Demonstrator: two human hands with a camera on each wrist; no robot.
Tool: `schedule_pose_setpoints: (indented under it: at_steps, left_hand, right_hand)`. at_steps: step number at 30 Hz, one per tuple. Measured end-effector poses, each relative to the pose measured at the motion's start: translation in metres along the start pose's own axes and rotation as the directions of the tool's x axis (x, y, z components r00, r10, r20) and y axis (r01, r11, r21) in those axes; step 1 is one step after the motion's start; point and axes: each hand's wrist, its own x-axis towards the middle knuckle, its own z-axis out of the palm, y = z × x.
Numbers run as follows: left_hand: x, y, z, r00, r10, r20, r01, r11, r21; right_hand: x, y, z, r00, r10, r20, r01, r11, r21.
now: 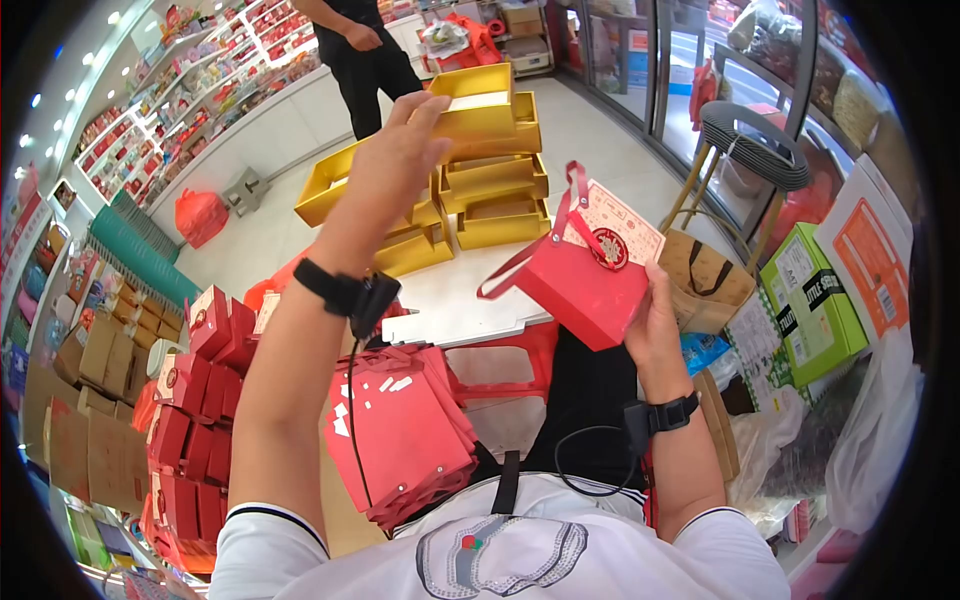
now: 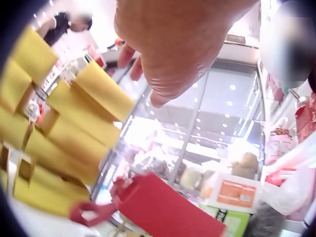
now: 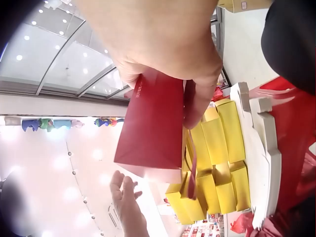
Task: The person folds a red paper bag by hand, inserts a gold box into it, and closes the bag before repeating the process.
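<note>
My right hand grips a red gift bag at its side. The bag has ribbon handles and a pale patterned panel with a round red emblem. In the right wrist view my fingers wrap its edge, and its red face shows below the hand. My left hand is raised with nothing in it, fingers loosely bent. From the head view it overlaps the top gold box of a stack; the left wrist view shows the hand apart from the gold boxes.
Several gold boxes stand on a white tabletop over a red stool. A pile of flat red bags lies at my lap. Stacked red gift bags stand left, a green box right. A person stands beyond.
</note>
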Motion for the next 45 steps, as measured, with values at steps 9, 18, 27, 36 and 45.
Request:
schedule_pose_setpoints:
  at_steps: [9,18,27,36,45]
  left_hand:
    - [-0.004,0.001,0.001,0.999,0.043,-0.013,-0.043,0.998,0.052]
    - [-0.098,0.044,-0.073,0.969,0.2,0.144,-0.165,0.961,-0.224]
    - [-0.148,0.047,-0.127,0.897,0.235,0.375,-0.161,0.963,-0.218]
    - [-0.181,0.05,-0.127,0.858,0.297,0.419,-0.249,0.954,-0.166]
    - [-0.217,0.05,-0.096,0.928,0.151,0.341,-0.148,0.988,-0.036]
  right_hand:
    - [-0.001,-0.016,0.001,0.999,0.015,0.03,-0.016,0.999,0.028]
    - [0.002,0.004,-0.03,0.948,0.136,0.289,-0.226,0.925,0.307]
    - [0.0,0.019,-0.001,0.945,0.31,0.102,-0.325,0.924,0.201]
    - [-0.006,0.026,0.024,0.955,0.296,-0.001,-0.292,0.941,-0.172]
    - [-0.014,0.033,0.035,0.909,0.415,0.034,-0.388,0.875,-0.289]
